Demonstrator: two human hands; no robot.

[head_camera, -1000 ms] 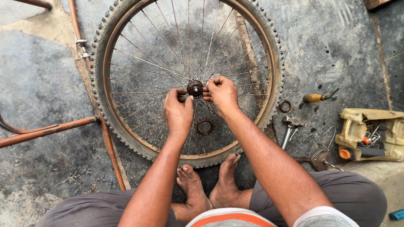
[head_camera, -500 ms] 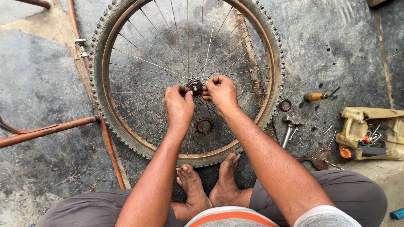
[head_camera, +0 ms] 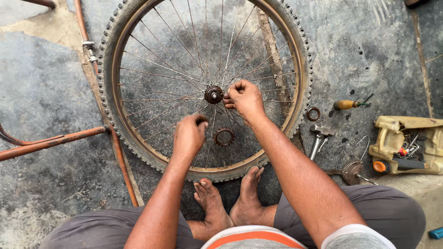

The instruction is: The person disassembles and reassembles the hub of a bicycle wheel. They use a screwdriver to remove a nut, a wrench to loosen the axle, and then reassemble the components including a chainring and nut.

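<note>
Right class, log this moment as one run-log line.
right hand: pinching at hub | left hand: fist above spokes, beside loose sprocket | wheel: flat on ground

Grey trousers, white-orange shirt, bare feet

I see a black knobbly tyre (head_camera: 295, 50) on a rust-brown rim (head_camera: 281, 127) with thin silvery spokes (head_camera: 161, 69), a dark brown hub (head_camera: 213, 94) and a rusty sprocket (head_camera: 224, 137). The concrete floor (head_camera: 46, 83) is mottled grey with pale patches. The frame tubes (head_camera: 50, 142) are orange-brown, the screwdriver handle (head_camera: 345, 104) amber, the cut plastic tub (head_camera: 406, 138) dirty cream, my trousers (head_camera: 392, 212) grey, my shirt hem (head_camera: 249, 235) grey with an orange stripe
</note>
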